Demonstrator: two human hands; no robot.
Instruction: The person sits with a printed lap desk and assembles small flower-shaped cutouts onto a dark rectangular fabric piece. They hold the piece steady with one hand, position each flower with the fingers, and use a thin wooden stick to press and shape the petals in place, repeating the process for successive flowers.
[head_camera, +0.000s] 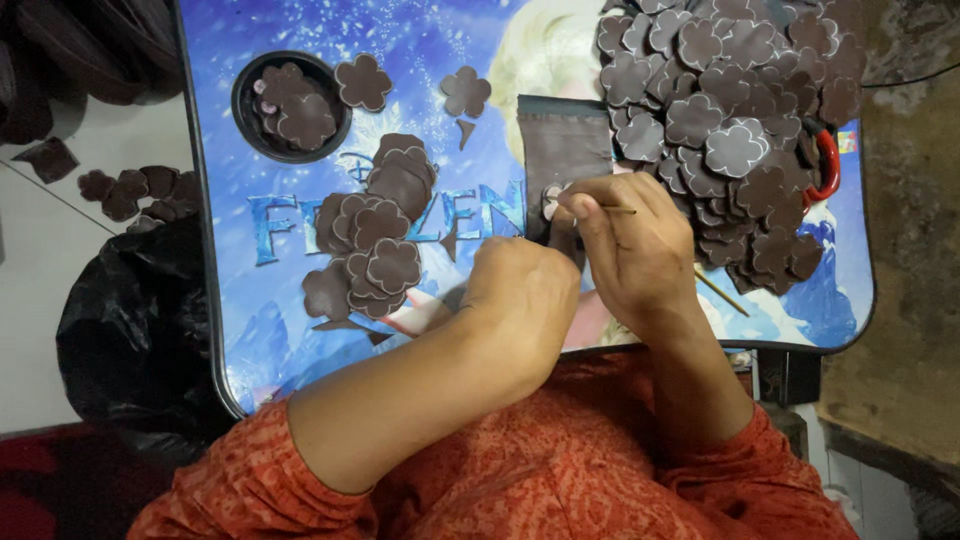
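My right hand (630, 245) pinches a thin wooden stick (612, 210) whose tip rests on a small flower-shaped piece (551, 197). That piece lies on a dark brown strip of sheet material (560, 145). My left hand (520, 290) is curled into a fist just below the strip and presses on its lower end; what its fingers hold is hidden. Both hands work on a small blue picture-printed table (300, 250).
A large heap of dark brown flower cut-outs (730, 110) covers the table's right side. A smaller stack (375, 240) lies left of my hands. A black round cup (290, 105) holds more flowers. Red-handled scissors (828, 165) peek from the heap. A black bag (130, 320) sits on the floor at left.
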